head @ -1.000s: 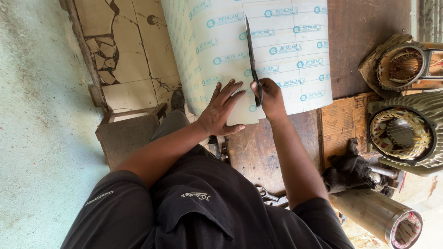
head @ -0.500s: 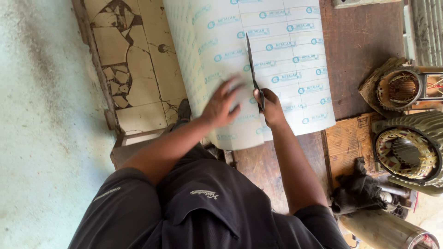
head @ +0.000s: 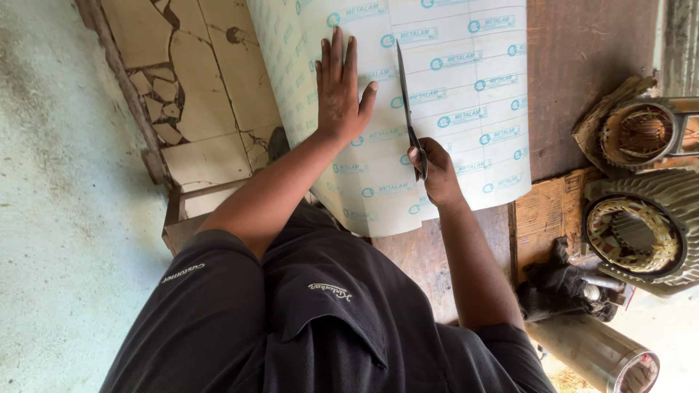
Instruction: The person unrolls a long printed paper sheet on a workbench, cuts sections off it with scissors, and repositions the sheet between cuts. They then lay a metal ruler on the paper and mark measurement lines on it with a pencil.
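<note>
While left hand (head: 341, 91) presses flat, open | sheet (head: 466, 109) thin, light, springy, likely curls; pin near cut | right hand (head: 435, 171) closed round scissors (head: 408, 109)

The person is wearing a dark charcoal short-sleeved polo shirt, its collar showing at six o'clock. Small pale lettering is sitting on the collar and sleeve hem. Both forearms are showing bare.

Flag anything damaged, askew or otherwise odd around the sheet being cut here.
The cream floor tiles left of the white printed insulation sheet are cracked, with broken fragments. The sheet itself lies flat under the left hand; the right hand holds dark scissors upright along it. Nothing there looks askew.
</note>
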`<act>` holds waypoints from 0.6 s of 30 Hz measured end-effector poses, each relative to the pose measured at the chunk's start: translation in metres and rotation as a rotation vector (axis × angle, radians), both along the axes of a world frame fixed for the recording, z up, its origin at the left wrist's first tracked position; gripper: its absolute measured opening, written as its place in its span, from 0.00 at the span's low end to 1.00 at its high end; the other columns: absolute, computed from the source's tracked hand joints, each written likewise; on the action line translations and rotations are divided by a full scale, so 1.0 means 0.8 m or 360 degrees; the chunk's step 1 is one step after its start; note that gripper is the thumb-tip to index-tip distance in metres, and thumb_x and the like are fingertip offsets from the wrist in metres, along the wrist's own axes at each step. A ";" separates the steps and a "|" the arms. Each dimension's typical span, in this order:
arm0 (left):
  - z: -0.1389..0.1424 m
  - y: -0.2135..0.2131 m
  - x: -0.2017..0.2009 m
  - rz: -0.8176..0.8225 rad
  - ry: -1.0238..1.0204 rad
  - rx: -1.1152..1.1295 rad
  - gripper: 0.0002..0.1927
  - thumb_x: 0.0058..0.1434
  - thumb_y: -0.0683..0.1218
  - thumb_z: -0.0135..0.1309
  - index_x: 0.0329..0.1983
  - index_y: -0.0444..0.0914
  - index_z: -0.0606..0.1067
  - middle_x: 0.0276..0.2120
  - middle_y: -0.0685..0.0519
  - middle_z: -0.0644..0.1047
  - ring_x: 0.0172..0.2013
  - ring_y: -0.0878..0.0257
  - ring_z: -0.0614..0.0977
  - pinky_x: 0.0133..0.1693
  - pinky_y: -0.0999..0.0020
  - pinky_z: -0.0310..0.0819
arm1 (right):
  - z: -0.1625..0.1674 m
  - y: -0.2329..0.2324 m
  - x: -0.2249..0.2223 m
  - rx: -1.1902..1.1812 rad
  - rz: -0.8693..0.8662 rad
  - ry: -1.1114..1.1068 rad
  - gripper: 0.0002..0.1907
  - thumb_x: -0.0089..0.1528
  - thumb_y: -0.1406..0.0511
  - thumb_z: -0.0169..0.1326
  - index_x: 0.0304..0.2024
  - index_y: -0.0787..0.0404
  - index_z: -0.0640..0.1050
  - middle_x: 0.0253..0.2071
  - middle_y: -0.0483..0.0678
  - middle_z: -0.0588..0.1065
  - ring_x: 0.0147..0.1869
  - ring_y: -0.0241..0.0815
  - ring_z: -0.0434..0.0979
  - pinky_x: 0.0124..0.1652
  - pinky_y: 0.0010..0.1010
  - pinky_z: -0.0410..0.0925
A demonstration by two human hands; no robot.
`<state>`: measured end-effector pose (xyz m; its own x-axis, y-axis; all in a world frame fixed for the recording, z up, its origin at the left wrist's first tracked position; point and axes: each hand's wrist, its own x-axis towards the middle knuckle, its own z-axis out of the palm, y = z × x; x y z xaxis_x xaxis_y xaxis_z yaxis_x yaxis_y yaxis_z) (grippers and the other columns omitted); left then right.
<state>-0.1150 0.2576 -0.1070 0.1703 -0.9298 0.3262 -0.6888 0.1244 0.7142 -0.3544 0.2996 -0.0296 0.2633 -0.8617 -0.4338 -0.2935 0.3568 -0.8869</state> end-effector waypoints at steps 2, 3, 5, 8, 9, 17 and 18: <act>0.001 0.000 0.000 0.0002 -0.0011 -0.0015 0.42 0.74 0.52 0.54 0.81 0.35 0.46 0.79 0.39 0.39 0.77 0.32 0.44 0.72 0.28 0.45 | -0.001 0.001 -0.001 -0.0032 0.0018 -0.0024 0.29 0.63 0.45 0.60 0.43 0.66 0.75 0.28 0.39 0.67 0.30 0.28 0.62 0.31 0.21 0.57; 0.002 0.000 0.001 0.0000 -0.0018 -0.0020 0.42 0.74 0.51 0.54 0.81 0.35 0.45 0.79 0.39 0.39 0.77 0.32 0.44 0.72 0.28 0.45 | -0.002 0.002 -0.001 -0.0027 0.0022 -0.0024 0.29 0.63 0.46 0.60 0.43 0.66 0.75 0.28 0.38 0.68 0.30 0.28 0.62 0.30 0.21 0.57; 0.003 0.000 0.001 -0.0001 -0.0008 -0.0007 0.42 0.74 0.51 0.54 0.81 0.35 0.45 0.79 0.39 0.39 0.78 0.32 0.44 0.73 0.29 0.44 | -0.002 0.003 -0.001 -0.0023 0.0022 -0.0024 0.29 0.63 0.46 0.60 0.43 0.67 0.75 0.28 0.38 0.68 0.30 0.27 0.62 0.30 0.20 0.57; 0.003 0.001 0.000 -0.0008 -0.0003 -0.0009 0.42 0.74 0.51 0.53 0.81 0.35 0.45 0.79 0.39 0.39 0.78 0.32 0.43 0.73 0.29 0.44 | -0.002 0.005 -0.001 -0.0078 0.0018 0.0025 0.29 0.63 0.46 0.61 0.45 0.67 0.75 0.27 0.37 0.67 0.31 0.27 0.60 0.30 0.20 0.55; 0.003 0.001 0.000 -0.0011 -0.0004 -0.0011 0.42 0.75 0.51 0.53 0.81 0.35 0.45 0.79 0.39 0.39 0.78 0.32 0.43 0.73 0.29 0.44 | -0.002 0.006 0.000 -0.0077 0.0008 0.0019 0.29 0.63 0.46 0.61 0.45 0.67 0.75 0.27 0.37 0.67 0.30 0.26 0.60 0.30 0.20 0.55; -0.003 0.000 0.000 0.0003 -0.0066 -0.0003 0.42 0.75 0.52 0.52 0.81 0.37 0.43 0.79 0.39 0.39 0.78 0.34 0.43 0.72 0.28 0.43 | -0.002 0.007 0.003 -0.0097 -0.0012 0.0001 0.31 0.61 0.46 0.63 0.45 0.68 0.76 0.28 0.39 0.70 0.31 0.27 0.63 0.31 0.20 0.57; -0.004 -0.001 0.000 0.0004 -0.0079 0.0003 0.42 0.75 0.52 0.52 0.81 0.37 0.43 0.79 0.39 0.39 0.77 0.34 0.43 0.72 0.28 0.43 | -0.003 0.007 0.003 -0.0103 -0.0017 0.0018 0.32 0.60 0.46 0.63 0.45 0.68 0.76 0.28 0.39 0.71 0.31 0.27 0.64 0.30 0.20 0.58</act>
